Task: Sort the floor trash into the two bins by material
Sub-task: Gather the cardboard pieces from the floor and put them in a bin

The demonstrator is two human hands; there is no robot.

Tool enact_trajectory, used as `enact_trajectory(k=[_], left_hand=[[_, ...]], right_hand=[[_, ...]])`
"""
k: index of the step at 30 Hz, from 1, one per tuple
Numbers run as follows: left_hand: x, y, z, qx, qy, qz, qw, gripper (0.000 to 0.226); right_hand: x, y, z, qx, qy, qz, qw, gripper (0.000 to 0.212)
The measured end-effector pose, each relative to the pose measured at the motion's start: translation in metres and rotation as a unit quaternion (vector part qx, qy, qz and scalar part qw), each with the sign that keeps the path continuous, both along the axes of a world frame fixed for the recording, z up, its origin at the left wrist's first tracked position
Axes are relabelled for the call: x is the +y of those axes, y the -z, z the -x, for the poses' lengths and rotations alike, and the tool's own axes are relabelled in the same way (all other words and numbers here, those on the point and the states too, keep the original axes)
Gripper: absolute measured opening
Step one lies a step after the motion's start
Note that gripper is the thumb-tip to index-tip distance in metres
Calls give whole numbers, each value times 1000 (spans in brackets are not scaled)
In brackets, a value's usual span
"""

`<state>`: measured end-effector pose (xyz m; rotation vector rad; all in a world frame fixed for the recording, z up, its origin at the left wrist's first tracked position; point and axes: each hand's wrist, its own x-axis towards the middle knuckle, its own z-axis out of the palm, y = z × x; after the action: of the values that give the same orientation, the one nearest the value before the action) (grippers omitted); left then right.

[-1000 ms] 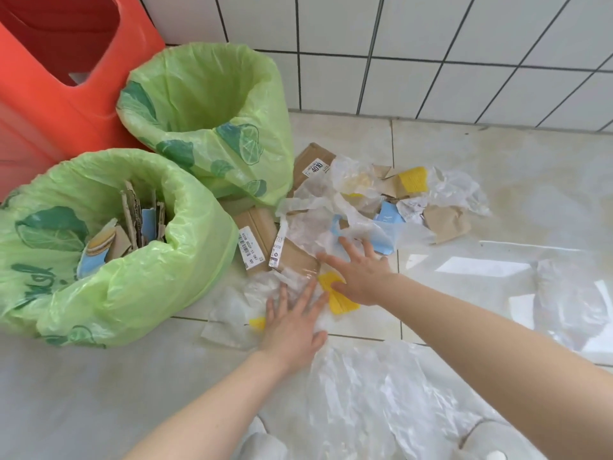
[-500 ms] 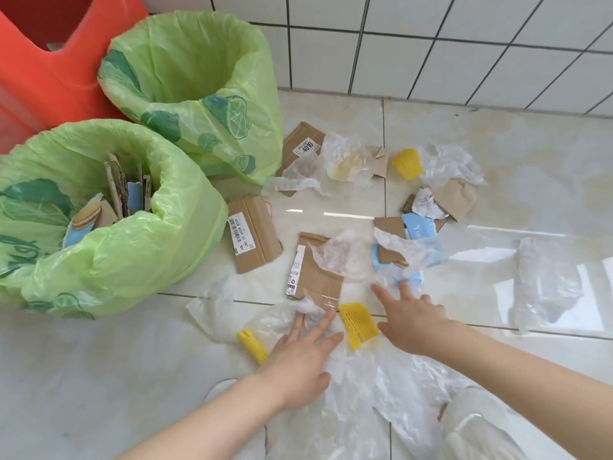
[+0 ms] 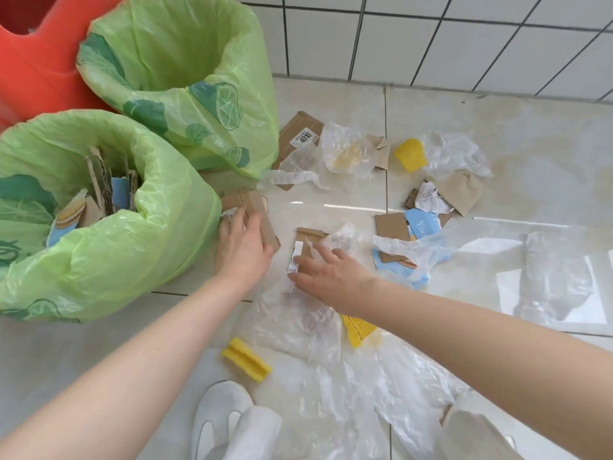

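Note:
Two bins lined with green bags stand at the left. The near bin (image 3: 185,184) holds several cardboard scraps; the far bin (image 3: 238,104) shows only its liner. My left hand (image 3: 242,247) lies over a labelled cardboard piece (image 3: 255,204) beside the near bin, fingers bent over its left edge and thumb along its right edge. My right hand (image 3: 328,273) rests with straight spread fingers on a second cardboard piece (image 3: 306,235) that has a white label. Clear plastic film (image 3: 315,376) is spread under and in front of both arms.
Scattered on the tiles are a cardboard marked 4010 (image 3: 300,131), yellow foam pieces (image 3: 245,360) (image 3: 409,154), blue paper (image 3: 421,224), brown paper (image 3: 464,190) and more crumpled plastic (image 3: 557,277). A red container (image 3: 33,71) stands behind the bins. White shoes (image 3: 222,416) are at the bottom; a tiled wall is behind.
Both hands left the plastic film near the yellow foam and moved forward. The left hand went to the cardboard by the near bin, the right hand onto the labelled cardboard.

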<state>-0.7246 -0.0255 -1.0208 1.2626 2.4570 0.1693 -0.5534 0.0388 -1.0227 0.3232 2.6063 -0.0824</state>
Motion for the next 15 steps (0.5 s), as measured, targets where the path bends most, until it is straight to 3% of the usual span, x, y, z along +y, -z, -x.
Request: enact_trajectory(k=[2, 5, 8, 15], left_hand=[[5, 8, 3, -6, 26, 69, 997, 64], [6, 18, 0, -29, 64, 117, 991, 65], [-5, 23, -7, -40, 115, 98, 988, 64], [-49, 28, -41, -46, 200, 61, 977, 61]], right_hand=[[6, 6, 5, -16, 24, -18, 999, 82], [18, 5, 2, -38, 156, -10, 987, 84], [30, 7, -21, -45, 251, -13, 967, 81], [11, 9, -79, -112, 316, -19, 942, 82]])
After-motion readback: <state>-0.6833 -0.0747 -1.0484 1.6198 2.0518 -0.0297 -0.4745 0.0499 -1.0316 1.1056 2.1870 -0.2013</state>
